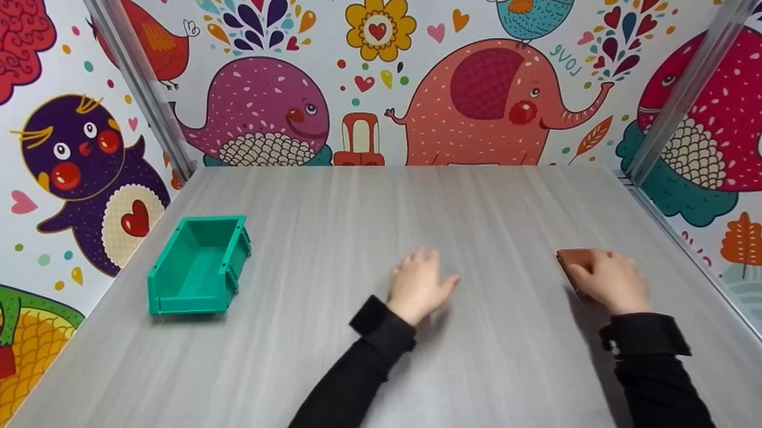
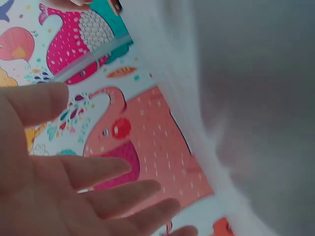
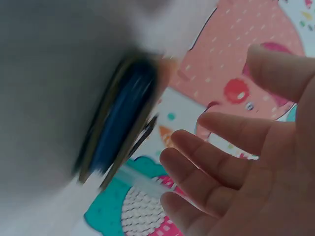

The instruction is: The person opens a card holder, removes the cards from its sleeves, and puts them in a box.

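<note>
My left hand hovers over the middle of the table, fingers spread and holding nothing. Its open palm fills the lower left of the left wrist view. At the right, my right hand is over a small flat brown item that lies on the table and is partly hidden by it. Seen from the right wrist, this item has brown outer covers around a thick blue inside, like a wallet or small notebook. The right fingers are loosely bent beside it, with a gap between.
A green plastic bin with an open top stands on the left of the grey table. Walls printed with cartoon animals enclose the back and sides, with metal posts at the corners.
</note>
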A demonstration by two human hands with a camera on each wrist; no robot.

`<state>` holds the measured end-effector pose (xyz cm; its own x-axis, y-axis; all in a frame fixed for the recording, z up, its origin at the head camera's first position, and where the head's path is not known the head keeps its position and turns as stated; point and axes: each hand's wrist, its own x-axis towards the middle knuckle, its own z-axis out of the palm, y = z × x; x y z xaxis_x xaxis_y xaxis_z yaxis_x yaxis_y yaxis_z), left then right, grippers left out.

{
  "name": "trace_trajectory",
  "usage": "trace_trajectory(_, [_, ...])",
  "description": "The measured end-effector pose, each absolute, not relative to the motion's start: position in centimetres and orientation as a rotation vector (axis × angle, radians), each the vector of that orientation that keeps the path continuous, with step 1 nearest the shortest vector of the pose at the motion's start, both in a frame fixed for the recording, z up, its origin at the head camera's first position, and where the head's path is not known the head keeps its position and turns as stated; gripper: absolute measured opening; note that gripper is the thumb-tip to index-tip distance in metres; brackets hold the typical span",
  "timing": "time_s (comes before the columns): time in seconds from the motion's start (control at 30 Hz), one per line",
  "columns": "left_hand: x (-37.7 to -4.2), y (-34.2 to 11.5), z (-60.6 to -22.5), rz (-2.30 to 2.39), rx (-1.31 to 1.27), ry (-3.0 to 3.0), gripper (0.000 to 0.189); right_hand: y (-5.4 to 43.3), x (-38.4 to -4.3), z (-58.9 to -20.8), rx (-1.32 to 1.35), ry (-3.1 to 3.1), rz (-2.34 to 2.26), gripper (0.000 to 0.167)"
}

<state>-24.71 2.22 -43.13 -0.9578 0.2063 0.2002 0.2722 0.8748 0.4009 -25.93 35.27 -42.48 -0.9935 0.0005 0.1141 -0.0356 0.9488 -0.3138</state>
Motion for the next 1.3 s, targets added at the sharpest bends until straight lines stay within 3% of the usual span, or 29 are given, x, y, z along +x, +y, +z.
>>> trace_trajectory(0.23, [-24.6, 7.1, -43.2, -0.683, -0.487, -2.878, 0.034, 38.3, -25.9, -42.2, -0.130, -3.076, 0.428, 0.062])
trace_trajectory(0.57, [-25.0, 12.9, -42.8, -0.842, -0.410, -2.991, 0.046, 40.5, -26.2, -42.0, -0.163, -3.189, 0.505, 0.058])
trace_trajectory(1.3, [-24.3, 19.3, -43.3, -0.876, -0.406, -3.013, 0.039, 41.0, -27.4, -42.7, -0.028, -3.223, 0.632, 0.053])
